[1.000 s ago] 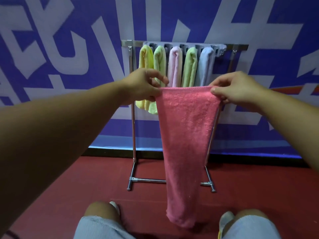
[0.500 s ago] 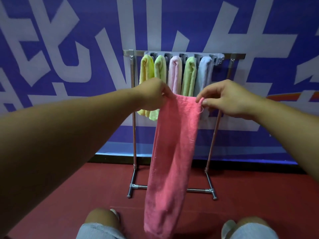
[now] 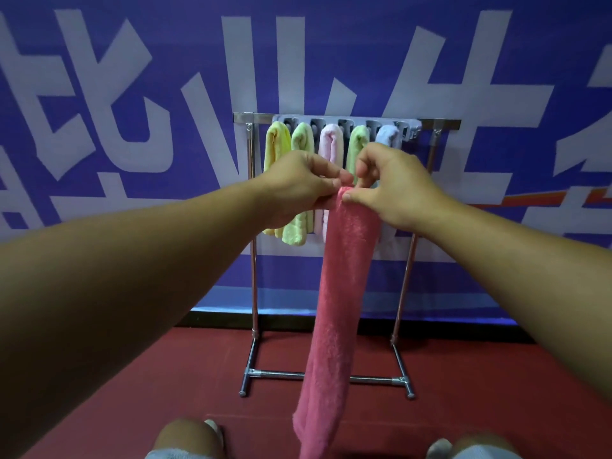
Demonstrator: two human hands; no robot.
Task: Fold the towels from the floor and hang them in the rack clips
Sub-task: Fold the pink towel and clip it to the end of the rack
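Pink towel [image 3: 344,293]: hangs as a long narrow strip in front of the rack, its top edge gathered between both hands, its lower end dropping out of view at the bottom between the person's knees.
Left hand [image 3: 298,185]: fingers curled, pinching the top of the pink towel from the left.
Right hand [image 3: 395,187]: thumb and fingers pinch the same top edge from the right, just beside the left hand's fingertips.
Rack [image 3: 253,260]: metal frame standing on the red floor [image 3: 132,376] against the wall, with a grey row of clips [image 3: 410,129] along its top bar.
Hung towels: yellow towel [image 3: 276,144], green towel [image 3: 302,140], pale pink towel [image 3: 331,140], second green towel [image 3: 359,139], light blue towel [image 3: 387,135], side by side in the clips.
In the way: the hands and the pink towel hide the middle of the hung towels and part of the rack's base bar.
Backdrop: blue wall [image 3: 496,226] with large white characters.
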